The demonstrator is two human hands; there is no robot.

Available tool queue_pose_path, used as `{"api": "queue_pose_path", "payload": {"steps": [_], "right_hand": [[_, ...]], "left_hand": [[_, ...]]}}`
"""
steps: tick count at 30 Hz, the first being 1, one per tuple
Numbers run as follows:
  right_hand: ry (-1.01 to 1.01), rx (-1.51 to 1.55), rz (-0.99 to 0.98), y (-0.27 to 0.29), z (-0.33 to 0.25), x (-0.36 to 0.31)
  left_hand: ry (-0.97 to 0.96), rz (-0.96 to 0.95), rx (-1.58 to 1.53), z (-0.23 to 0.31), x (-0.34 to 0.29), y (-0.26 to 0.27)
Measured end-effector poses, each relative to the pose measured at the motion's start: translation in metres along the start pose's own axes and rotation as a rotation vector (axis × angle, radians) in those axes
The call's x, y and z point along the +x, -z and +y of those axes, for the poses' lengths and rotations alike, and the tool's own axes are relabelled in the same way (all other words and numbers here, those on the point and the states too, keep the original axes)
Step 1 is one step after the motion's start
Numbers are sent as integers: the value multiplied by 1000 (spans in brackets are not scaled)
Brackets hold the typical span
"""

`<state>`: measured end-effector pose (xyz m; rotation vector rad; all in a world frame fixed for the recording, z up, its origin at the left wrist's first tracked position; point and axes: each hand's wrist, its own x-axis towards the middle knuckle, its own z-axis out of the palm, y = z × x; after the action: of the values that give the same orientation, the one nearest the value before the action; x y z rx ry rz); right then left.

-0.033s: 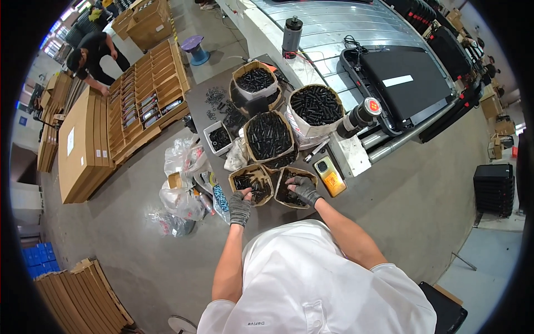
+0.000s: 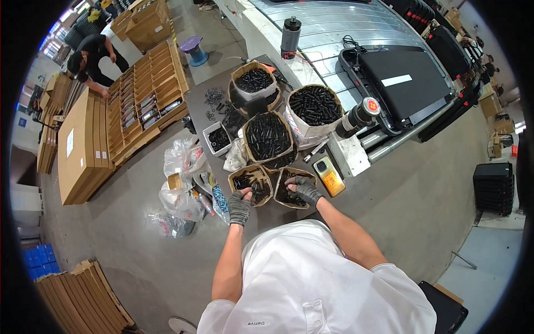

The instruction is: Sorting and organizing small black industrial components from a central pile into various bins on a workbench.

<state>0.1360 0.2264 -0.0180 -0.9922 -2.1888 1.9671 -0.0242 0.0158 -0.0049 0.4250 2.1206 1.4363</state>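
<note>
Over the feed, I judged the black parts point(image 2: 242, 181) in the near boxes point(image 2: 260, 171) light, stiff, best gripped mid-length, but couldn't tell whether left hand point(image 2: 240, 209) or right hand point(image 2: 305, 190) fingers pinched any.

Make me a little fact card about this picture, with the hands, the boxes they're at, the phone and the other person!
Left hand: grey glove, bare fingertips, at the near-left cardboard box
Right hand: grey glove, bare fingertips, at the near-right cardboard box
Inside both boxes: small black parts
Held in fingers: too small to tell
Smartphone: yellowish, right of the near-right cardboard box
Other person: dark clothes, bending beside a divided cardboard box
</note>
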Motion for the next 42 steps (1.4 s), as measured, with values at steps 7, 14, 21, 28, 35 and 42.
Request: {"api": "queue_pose_path", "payload": {"steps": [7,14,21,28,35,42], "right_hand": [[-218,846,-297,24,-15,-18],[-244,875,-241,25,-28,-26],[-265,867,-265,29,-31,-35],[-286,958,-284,33,-36,-44],[-255,968,-325,34,-46,-45],[-119,722,-346,36,-56,-50]], "left_hand": [[63,-20,-95,3,7,1],[48,-39,-128,1,5,5],[76,-198,-220,51,-10,-8],[136,-380,-326,80,-16,-23],[180,-398,-375,87,-20,-27],[199,-415,-359,96,-22,-29]]}}
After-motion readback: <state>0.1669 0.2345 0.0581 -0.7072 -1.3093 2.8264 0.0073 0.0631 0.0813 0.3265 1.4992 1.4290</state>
